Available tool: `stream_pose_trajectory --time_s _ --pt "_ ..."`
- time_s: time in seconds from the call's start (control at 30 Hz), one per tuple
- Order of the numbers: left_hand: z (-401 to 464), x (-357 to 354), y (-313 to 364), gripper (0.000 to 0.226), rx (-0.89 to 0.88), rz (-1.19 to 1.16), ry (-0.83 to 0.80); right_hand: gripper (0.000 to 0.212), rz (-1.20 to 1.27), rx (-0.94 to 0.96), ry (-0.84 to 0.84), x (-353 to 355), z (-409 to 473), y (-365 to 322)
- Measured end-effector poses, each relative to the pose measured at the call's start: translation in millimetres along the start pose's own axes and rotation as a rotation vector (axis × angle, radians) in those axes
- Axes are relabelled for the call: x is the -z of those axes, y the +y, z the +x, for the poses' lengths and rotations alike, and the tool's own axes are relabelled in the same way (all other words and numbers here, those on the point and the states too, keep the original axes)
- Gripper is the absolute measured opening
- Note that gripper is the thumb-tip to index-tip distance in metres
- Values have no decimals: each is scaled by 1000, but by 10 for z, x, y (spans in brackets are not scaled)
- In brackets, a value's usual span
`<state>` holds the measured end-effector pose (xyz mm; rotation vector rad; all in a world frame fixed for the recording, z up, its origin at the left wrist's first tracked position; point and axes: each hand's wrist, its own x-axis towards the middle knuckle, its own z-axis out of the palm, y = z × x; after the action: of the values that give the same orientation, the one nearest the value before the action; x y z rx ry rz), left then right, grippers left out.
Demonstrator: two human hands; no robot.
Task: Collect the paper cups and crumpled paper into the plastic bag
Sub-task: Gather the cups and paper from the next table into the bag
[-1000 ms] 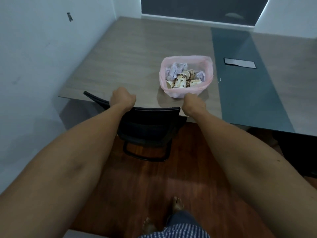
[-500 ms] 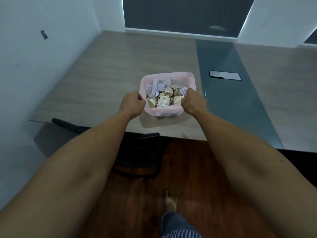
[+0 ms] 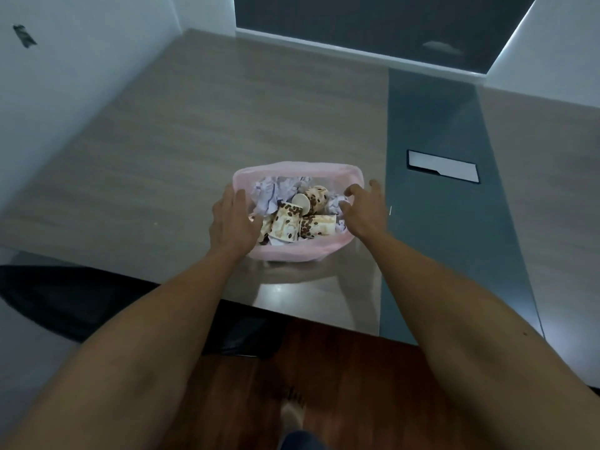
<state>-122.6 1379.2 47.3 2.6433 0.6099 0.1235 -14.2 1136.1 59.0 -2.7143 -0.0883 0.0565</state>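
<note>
I note both fists have uncurled since half a second ago: left hand (image 3: 232, 222) and right hand (image 3: 365, 211), fingers spread, flank the plastic bag (image 3: 293, 251) on the table (image 3: 181, 151), paper cups (image 3: 287, 220) and crumpled paper (image 3: 276, 191) already inside, so collection appears complete.

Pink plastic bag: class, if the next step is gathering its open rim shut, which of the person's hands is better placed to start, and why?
Probably the left hand: it lies flat against the pink plastic bag at its left rim. The right hand reaches over the right rim, fingers spread above the crumpled paper.
</note>
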Motion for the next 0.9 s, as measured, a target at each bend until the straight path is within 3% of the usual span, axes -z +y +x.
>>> stream_pose_trajectory --time_s 0.13,0.3,0.5,0.77,0.9 --pt "139 -154 6 61 80 25 31 39 32 -34 -41 -121 188 62" --pt "339 -209 16 58 75 28 65 27 22 46 32 -163 322 29" --pt "524 56 -51 81 -12 -15 63 53 99 207 19 8 504 -283" --pt "423 1014 -570 82 -2 -80 191 64 86 420 -69 312 509 -1286" --pt "134 1573 -1102 84 85 -55 268 65 89 545 -90 322 314 -2035"
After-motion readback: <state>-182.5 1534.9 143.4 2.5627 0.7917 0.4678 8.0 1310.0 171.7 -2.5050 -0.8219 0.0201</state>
